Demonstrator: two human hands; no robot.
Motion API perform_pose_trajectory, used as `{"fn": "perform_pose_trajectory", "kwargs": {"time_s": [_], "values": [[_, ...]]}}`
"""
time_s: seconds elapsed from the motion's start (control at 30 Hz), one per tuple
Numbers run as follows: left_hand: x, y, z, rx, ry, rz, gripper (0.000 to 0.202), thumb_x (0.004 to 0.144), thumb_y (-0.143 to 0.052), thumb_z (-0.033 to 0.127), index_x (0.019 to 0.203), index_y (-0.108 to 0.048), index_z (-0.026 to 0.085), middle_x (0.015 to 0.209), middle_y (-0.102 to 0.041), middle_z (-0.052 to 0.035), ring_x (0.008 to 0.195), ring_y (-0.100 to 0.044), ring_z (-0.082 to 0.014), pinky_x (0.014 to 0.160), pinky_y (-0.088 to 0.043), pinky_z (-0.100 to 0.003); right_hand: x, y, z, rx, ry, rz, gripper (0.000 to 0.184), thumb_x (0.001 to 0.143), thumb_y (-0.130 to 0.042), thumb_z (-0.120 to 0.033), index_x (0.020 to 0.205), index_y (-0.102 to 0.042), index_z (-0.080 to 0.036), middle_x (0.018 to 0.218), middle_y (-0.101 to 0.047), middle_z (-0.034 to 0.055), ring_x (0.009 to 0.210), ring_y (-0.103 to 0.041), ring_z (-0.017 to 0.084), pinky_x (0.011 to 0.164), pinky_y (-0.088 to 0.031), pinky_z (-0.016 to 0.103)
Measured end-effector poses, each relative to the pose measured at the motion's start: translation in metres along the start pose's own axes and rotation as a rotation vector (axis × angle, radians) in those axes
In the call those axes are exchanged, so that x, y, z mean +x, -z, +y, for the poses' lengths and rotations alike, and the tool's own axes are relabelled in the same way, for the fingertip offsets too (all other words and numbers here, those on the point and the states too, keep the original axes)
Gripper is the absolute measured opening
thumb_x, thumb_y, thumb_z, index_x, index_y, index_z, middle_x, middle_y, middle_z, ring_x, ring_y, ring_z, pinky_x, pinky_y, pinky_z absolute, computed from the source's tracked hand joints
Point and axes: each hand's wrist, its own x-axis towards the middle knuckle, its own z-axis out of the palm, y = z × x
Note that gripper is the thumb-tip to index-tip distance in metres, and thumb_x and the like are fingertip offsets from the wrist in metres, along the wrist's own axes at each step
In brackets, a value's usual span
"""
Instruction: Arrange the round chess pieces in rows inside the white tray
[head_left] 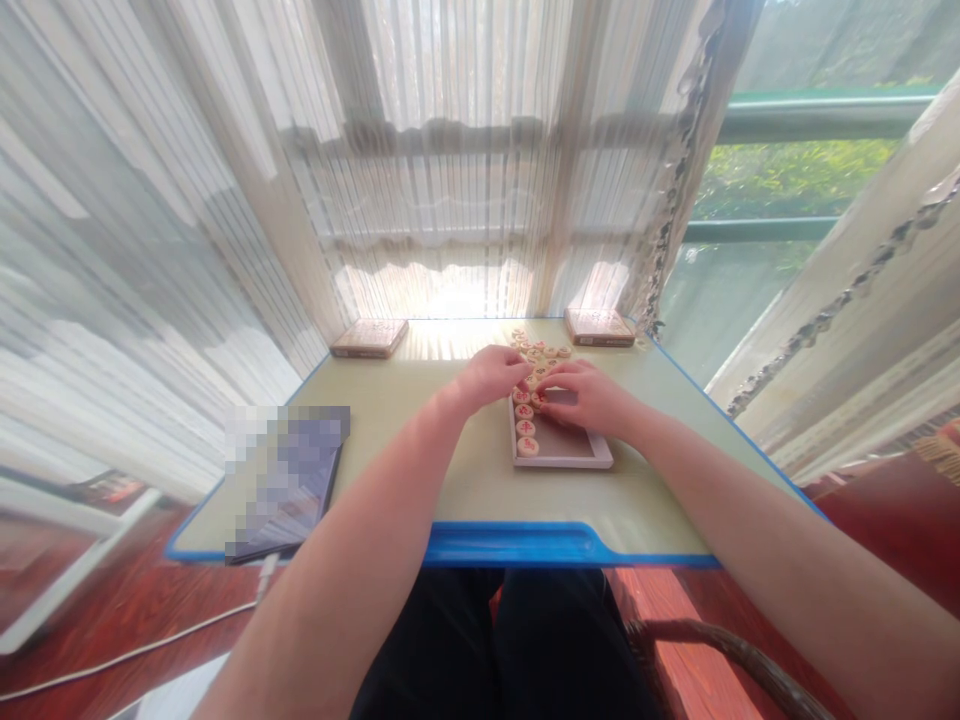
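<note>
A shallow open box [562, 463] lies on the table, with a column of round Chinese chess pieces [526, 427] marked in red along its left side. At the box's far left corner, my left hand [491, 378] is closed with its fingers pointing down; whatever is under its fingertips is hidden. My right hand [585, 398] reaches over the box from the right, thumb and fingers closed on a Chinese chess piece [538, 399] in the second column. Just beyond my fingers, more loose pieces [550, 352] are spread on the table.
Two flat boxes [370, 338] [600, 327] rest at the table's far left and far right corners. A tablet [296, 485], partly blurred out, lies on the left with a white cable [180, 635] below it. Blue edging with a shallow groove [517, 543] runs along the near side.
</note>
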Motion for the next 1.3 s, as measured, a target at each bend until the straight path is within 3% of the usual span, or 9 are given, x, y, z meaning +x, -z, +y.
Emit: {"fn": "perform_pose_trajectory", "kwargs": {"time_s": [0.2, 0.5, 0.67, 0.83, 1.03, 1.3], "values": [[-0.0009, -0.0049, 0.001, 0.147, -0.036, -0.069, 0.024, 0.073, -0.054, 0.036, 0.066, -0.063, 0.015, 0.061, -0.062, -0.0029, 0.056, -0.054, -0.0121, 0.049, -0.039, -0.022, 0.0003, -0.0003, 0.0011, -0.017, 0.011, 0.006, 0.027, 0.077, -0.062, -0.042, 0.097, -0.07, -0.025, 0.097, -0.067, 0.0063, 0.094, -0.058, 0.023, 0.086, -0.045, 0.039], [-0.0009, -0.0028, 0.0012, 0.213, -0.086, -0.033, 0.024, 0.075, -0.05, 0.034, 0.069, -0.064, 0.015, 0.062, -0.063, -0.002, 0.058, -0.054, -0.0129, 0.052, -0.038, -0.023, -0.0004, 0.0041, -0.0035, 0.0, -0.023, 0.0, 0.026, 0.077, -0.061, -0.04, 0.094, -0.07, -0.022, 0.095, -0.068, 0.0067, 0.094, -0.058, 0.023, 0.085, -0.045, 0.038], [-0.0014, -0.004, 0.0013, 0.443, -0.133, -0.022, 0.025, 0.078, -0.047, 0.034, 0.065, -0.062, 0.018, 0.063, -0.062, -0.0016, 0.061, -0.053, -0.0146, 0.056, -0.036, -0.024, 0.0001, 0.0045, -0.0039, 0.0, -0.019, 0.0, 0.024, 0.078, -0.06, -0.041, 0.089, -0.07, -0.022, 0.091, -0.068, 0.0061, 0.09, -0.059, 0.022, 0.082, -0.046, 0.036], [-0.005, -0.0056, 0.0032, 0.684, -0.187, -0.025, 0.027, 0.08, -0.046, 0.035, 0.072, -0.065, 0.018, 0.076, -0.065, -0.0069, 0.073, -0.058, -0.0207, 0.061, -0.038, -0.026, 0.0006, 0.0046, -0.0042, -0.006, -0.027, -0.008, 0.025, 0.079, -0.058, -0.042, 0.089, -0.07, -0.022, 0.089, -0.068, 0.0063, 0.09, -0.059, 0.022, 0.082, -0.045, 0.036], [-0.0061, -0.0057, 0.0047, 0.615, -0.18, -0.065, 0.029, 0.081, -0.046, 0.038, 0.076, -0.066, 0.019, 0.077, -0.066, -0.0058, 0.07, -0.058, -0.0199, 0.058, -0.038, -0.026, 0.0007, 0.0045, -0.0031, -0.001, -0.022, -0.011, 0.024, 0.079, -0.058, -0.039, 0.091, -0.07, -0.022, 0.09, -0.069, 0.006, 0.09, -0.059, 0.023, 0.083, -0.046, 0.037], [-0.0016, -0.0045, 0.0004, 0.584, -0.191, -0.02, 0.027, 0.079, -0.047, 0.037, 0.074, -0.066, 0.019, 0.074, -0.065, -0.004, 0.067, -0.055, -0.0173, 0.057, -0.035, -0.025, 0.0002, 0.0056, -0.0027, 0.004, -0.038, -0.022, 0.023, 0.079, -0.058, -0.037, 0.092, -0.069, -0.023, 0.091, -0.068, 0.0045, 0.09, -0.059, 0.022, 0.082, -0.046, 0.037]]}}
